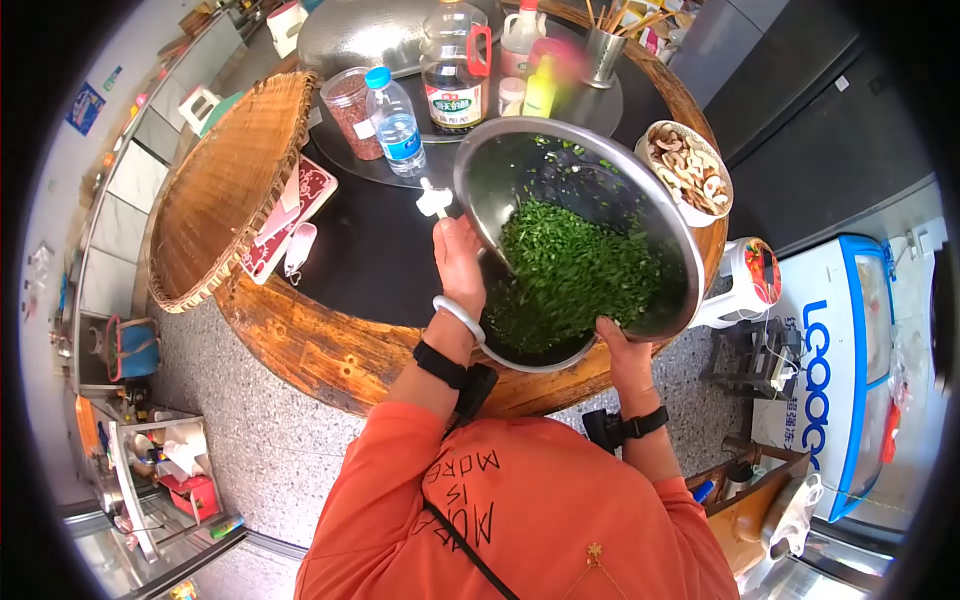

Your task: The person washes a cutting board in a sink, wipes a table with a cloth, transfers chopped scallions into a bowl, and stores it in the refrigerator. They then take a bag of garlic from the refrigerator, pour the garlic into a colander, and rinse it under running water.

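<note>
A large metal mixing bowl (684,215) full of finely chopped green herbs (575,265) is tilted in front of me above the table. My left hand (460,262) is at the bowl's left side, its thumb up near the rim and its other fingers mostly hidden. Just above that thumb is a small white object (434,199) whose kind I cannot make out. At the near right rim, my right hand (625,355) grips the bowl with the thumb over the edge. Chopped greens cling to the bowl's inner far wall.
A round wooden-edged table (300,340) carries a water bottle (402,135), a jar of reddish bits (352,115), a dark sauce bottle (456,80) and a white bowl of sliced mushrooms (688,172). A woven basket (230,190) leans at the left edge. A freezer (815,370) stands right.
</note>
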The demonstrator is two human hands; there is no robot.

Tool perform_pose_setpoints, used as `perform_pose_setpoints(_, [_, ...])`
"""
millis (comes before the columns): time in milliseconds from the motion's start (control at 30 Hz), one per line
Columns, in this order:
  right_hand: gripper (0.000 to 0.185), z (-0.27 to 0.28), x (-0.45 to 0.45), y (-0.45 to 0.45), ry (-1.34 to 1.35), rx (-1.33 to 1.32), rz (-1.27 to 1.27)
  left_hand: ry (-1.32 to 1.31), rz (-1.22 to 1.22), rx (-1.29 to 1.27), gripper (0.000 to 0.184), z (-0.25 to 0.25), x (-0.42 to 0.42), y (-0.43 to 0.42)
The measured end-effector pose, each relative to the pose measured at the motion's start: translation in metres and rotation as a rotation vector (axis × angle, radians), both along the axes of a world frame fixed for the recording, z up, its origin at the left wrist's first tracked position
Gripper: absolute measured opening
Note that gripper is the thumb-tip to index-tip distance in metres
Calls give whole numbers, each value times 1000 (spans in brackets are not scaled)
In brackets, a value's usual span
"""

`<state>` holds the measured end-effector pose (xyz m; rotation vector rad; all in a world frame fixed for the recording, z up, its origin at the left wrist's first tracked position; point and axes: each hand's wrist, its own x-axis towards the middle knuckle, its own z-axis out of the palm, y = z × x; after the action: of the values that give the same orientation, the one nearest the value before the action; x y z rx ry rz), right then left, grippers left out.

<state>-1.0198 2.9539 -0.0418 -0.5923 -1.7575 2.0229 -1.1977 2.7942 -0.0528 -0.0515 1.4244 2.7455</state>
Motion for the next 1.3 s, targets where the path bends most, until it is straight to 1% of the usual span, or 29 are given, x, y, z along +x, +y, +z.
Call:
perform_pose_setpoints(67, [34, 3, -2, 0, -9, 36, -2, -56, 27, 2, 50, 5, 1, 0])
perform_pose_setpoints(167, [37, 2, -6, 2, -14, 97, 33, -77, 53, 21, 52, 6, 1, -2])
perform_pose_setpoints(233, [37, 0, -8, 5, -67, 133, 56, -83, 49, 31, 52, 5, -1, -3])
perform_pose_setpoints(333, [36, 7, -13, 3, -1, 156, 47, -91, 51, 53, 52, 7, -4, -4])
perform_pose_setpoints(400, [34, 9, -13, 4, -8, 189, 82, -93, 55, 66, 52, 9, -6, -5])
perform_pose_setpoints(500, [31, 15, -10, 3, -20, 260, 140, -105, 84, 81, 49, 11, -7, -7])
perform_pose_setpoints(533, [30, 17, -9, 3, -23, 297, 165, -83, 79, 116, 46, 10, -6, -8])
perform_pose_setpoints(600, [30, 18, -8, 1, -47, 337, 155, -63, 76, 154, 43, 9, -6, -9])
perform_pose_setpoints(667, [31, 19, -7, -3, -75, 377, 145, -53, 87, 138, 34, 9, -5, -11])
perform_pose_setpoints(733, [24, 23, -11, -5, -56, 524, 106, -69, 103, 164, 31, 17, -5, -9])
perform_pose_setpoints(767, [24, 26, -12, -5, -54, 528, 108, -83, 115, 186, 29, 20, -5, -9])
perform_pose_setpoints(867, [22, 31, -15, -6, -82, 468, 112, -82, 115, 194, 28, 11, -7, -10])
perform_pose_setpoints(933, [20, 28, -19, -5, -12, 377, 31, -107, 116, 203, 27, 13, -6, -10])
perform_pose_setpoints(967, [20, 22, -19, -1, -12, 380, 32, -129, 114, 209, 27, 14, -6, -9])
perform_pose_setpoints(1033, [20, 15, -18, 7, -92, 350, 42, -115, 95, 224, 26, 17, -3, -9])
perform_pose_setpoints(1067, [24, 12, -17, 6, -44, 273, 18, -99, 77, 236, 25, 18, -1, -9])
perform_pose_setpoints(1100, [24, 10, -16, 8, -44, 274, 18, -99, 77, 236, 25, 21, 1, -10])
perform_pose_setpoints(1167, [41, 5, -13, 14, -65, 185, 70, -9, 31, 298, 25, 26, 4, -12])
perform_pose_setpoints(1200, [46, 13, -15, 8, -5, 83, 47, -3, 31, 297, 25, 33, 5, -13])
perform_pose_setpoints(1233, [46, 12, -17, 9, 0, 81, 46, 14, 28, 305, 24, 39, 6, -14])
perform_pose_setpoints(1300, [51, 4, -18, 13, -1, 86, 58, 27, 20, 305, 24, 44, 8, -15])
